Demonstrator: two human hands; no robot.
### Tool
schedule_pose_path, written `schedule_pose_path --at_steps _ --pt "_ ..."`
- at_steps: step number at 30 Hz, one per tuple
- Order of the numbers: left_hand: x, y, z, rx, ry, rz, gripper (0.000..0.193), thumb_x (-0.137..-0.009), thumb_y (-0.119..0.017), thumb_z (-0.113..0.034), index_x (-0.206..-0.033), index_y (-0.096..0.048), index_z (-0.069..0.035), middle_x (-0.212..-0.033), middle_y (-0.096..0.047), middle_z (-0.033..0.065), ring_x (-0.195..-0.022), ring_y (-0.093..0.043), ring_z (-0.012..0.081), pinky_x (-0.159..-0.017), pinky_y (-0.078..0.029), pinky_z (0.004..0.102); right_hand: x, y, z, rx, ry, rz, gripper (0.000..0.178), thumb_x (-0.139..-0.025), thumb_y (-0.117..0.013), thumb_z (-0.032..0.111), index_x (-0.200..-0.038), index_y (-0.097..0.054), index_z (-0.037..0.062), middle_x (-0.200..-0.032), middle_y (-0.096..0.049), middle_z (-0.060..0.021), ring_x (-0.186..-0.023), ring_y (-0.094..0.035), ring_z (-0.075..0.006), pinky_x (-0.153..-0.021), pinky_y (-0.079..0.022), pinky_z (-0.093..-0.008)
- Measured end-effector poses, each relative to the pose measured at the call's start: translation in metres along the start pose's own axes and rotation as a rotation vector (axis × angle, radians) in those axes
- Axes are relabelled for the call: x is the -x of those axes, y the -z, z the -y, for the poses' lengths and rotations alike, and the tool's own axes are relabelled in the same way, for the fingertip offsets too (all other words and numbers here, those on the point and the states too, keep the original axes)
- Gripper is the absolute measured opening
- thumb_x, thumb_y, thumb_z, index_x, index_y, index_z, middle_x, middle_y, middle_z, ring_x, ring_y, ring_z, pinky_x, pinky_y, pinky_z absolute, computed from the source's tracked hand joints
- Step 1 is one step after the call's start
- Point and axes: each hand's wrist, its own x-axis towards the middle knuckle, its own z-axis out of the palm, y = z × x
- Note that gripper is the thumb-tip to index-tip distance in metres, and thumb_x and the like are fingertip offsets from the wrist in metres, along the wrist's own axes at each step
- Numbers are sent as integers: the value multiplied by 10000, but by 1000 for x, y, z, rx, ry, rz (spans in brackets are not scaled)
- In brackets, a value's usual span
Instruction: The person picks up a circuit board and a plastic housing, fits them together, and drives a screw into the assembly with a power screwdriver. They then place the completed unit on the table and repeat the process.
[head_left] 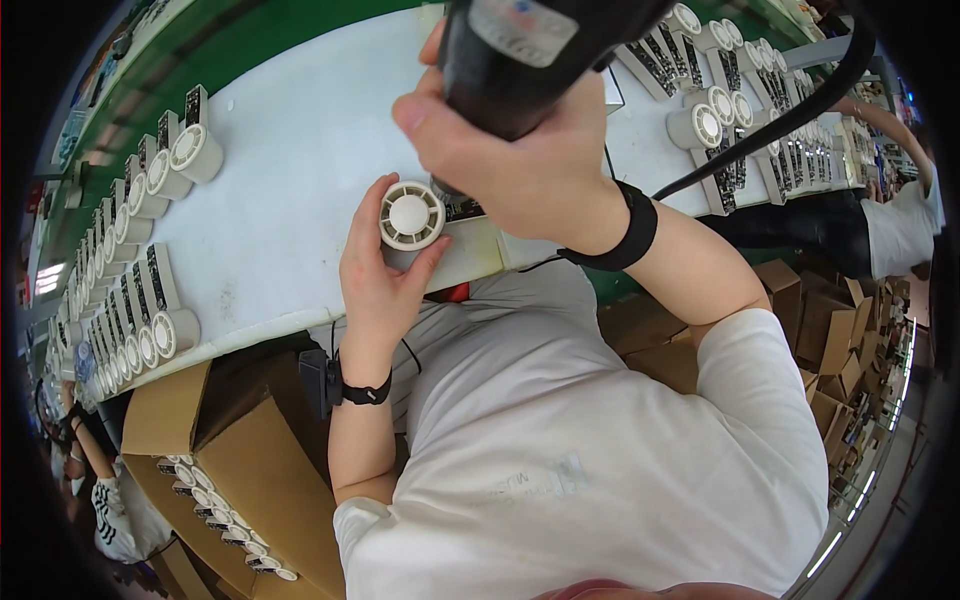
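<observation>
My left hand [385, 270] is closed round a white unit with a round, spoked vent face [412, 214], its thumb and fingers on either side of the rim. A dark strip shows beside the round end; the rest of the unit lies behind my right hand. My right hand [520, 160] is wrapped round a thick black power tool [510, 75], which looks like an electric screwdriver. The tool rises close to the camera above the unit, and its tip is mostly hidden by my fingers. Both wrists carry black bands.
Similar white units [195, 152] stand in rows along the left of the white table [290, 130], and more units [695, 127] at the right. A black cable [770, 130] crosses on the right. An open cardboard box [255, 480] with units stands at lower left. People work on both sides.
</observation>
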Motion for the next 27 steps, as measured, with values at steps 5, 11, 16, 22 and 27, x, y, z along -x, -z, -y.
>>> schedule_pose_path --at_steps 5,11,16,22,27 --pt "1 1 -1 23 48 16 730 -757 -831 -79 -1380 -460 9 -1305 -588 179 -1157 -615 309 -957 -509 378 -2 -7 3 88 61 10 304 -771 -794 126 -995 -642 -14 -772 -659 -26 -700 -629 -97 -654 -511 -262" --pt "1 -1 -2 -38 -17 -7 725 -761 -830 -83 -1378 -461 8 -1298 -592 178 -1153 -616 307 -955 -510 379 -3 -1 20 -606 -845 -36 253 -843 -702 62 -1054 -578 -4 -755 -629 -61 -647 -610 -142 -621 -505 -286" --pt "-3 0 -7 -13 50 14 711 -757 -825 -63 -1369 -472 7 -1286 -598 175 -1144 -620 298 -956 -507 371 -15 4 28 -638 -791 -46 175 -812 -710 -10 -948 -600 4 -758 -642 -69 -651 -619 -110 -610 -497 -241" --pt "3 0 0 -8 -15 -25 707 -743 -828 -49 -1358 -484 7 -1272 -608 169 -1138 -625 291 -960 -505 367 -39 76 18 -476 -852 -465 291 -862 -640 22 -1124 -522 -25 -741 -606 -57 -608 -593 -150 -586 -486 -285" --pt "-1 0 -3 0 -24 -6 722 -729 -837 -45 -1359 -487 3 -1287 -608 169 -1148 -626 288 -965 -507 364 -14 77 -47 -1097 -366 -579 273 -881 -635 25 -1118 -510 -27 -729 -601 -51 -593 -589 -144 -569 -484 -275"
